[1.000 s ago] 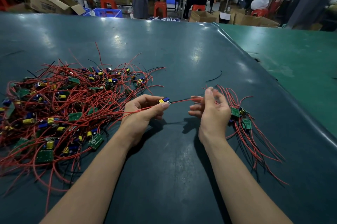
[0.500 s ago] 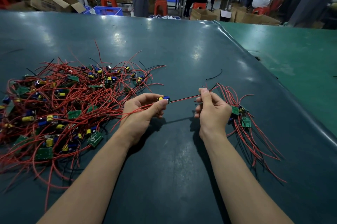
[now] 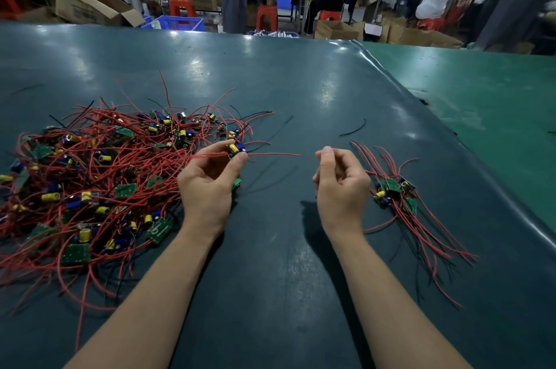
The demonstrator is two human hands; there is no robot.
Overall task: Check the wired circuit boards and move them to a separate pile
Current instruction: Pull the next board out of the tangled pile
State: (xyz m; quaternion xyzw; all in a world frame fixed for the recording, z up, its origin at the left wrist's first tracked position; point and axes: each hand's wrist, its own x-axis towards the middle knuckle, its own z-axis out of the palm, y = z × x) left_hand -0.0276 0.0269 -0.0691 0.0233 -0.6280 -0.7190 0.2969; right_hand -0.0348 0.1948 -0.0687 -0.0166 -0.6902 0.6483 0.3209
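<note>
Left hand: the left hand [image 3: 210, 185] pinched a wired circuit board [image 3: 236, 148] between thumb and fingers [image 3: 237, 162], at the big pile's right edge; its red wire [image 3: 275, 154] trailed rightward (free end in the air)
Right hand: the right hand [image 3: 341, 185] hung right of the big pile, fingers curled, grasping nothing
Big pile: the big pile [image 3: 99, 185] lay on the tabletop [image 3: 270, 248]
Small pile: the small pile [image 3: 400, 197] lay well right of the big pile, just beyond the right hand

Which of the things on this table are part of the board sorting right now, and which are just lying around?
In the job:
- left hand pinching one wired board
- right hand, fingers curled, holding nothing
- big unsorted pile
- small checked pile

Lying about:
- loose black wire
- cardboard box
- blue crate
</note>
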